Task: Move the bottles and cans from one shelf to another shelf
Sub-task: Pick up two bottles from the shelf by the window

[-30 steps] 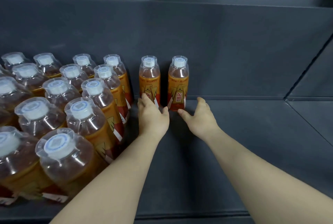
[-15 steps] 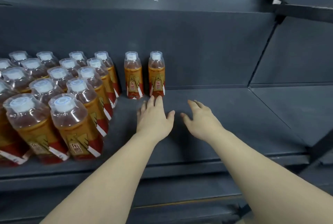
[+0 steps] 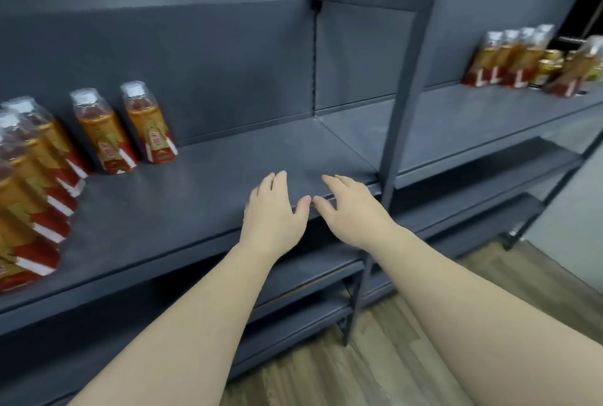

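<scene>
Both hands are empty: left hand (image 3: pixel 274 210) and right hand (image 3: pixel 352 213) hover side by side over the front edge of the dark shelf (image 3: pixel 182 203), fingers (image 3: pixel 277 181) loosely spread, gripping nothing. The tea bottles (image 3: pixel 151 125) stand well off to their left. The far bottles (image 3: pixel 512 59) and cans (image 3: pixel 549 66) sit on the next shelf bay, way off right.

The shelf (image 3: pixel 195 196) before me looks like painted metal: dark grey, matt and smooth, as does its upright post (image 3: pixel 403 112). The bottles (image 3: pixel 150 125) at the left of the frame are clear glossy plastic with white plastic caps and shiny orange-and-red film labels. At the upper right, the cans (image 3: pixel 549 64) gleam like gold metal. The floor (image 3: pixel 375 356) at the bottom shows matt wood grain.
</scene>
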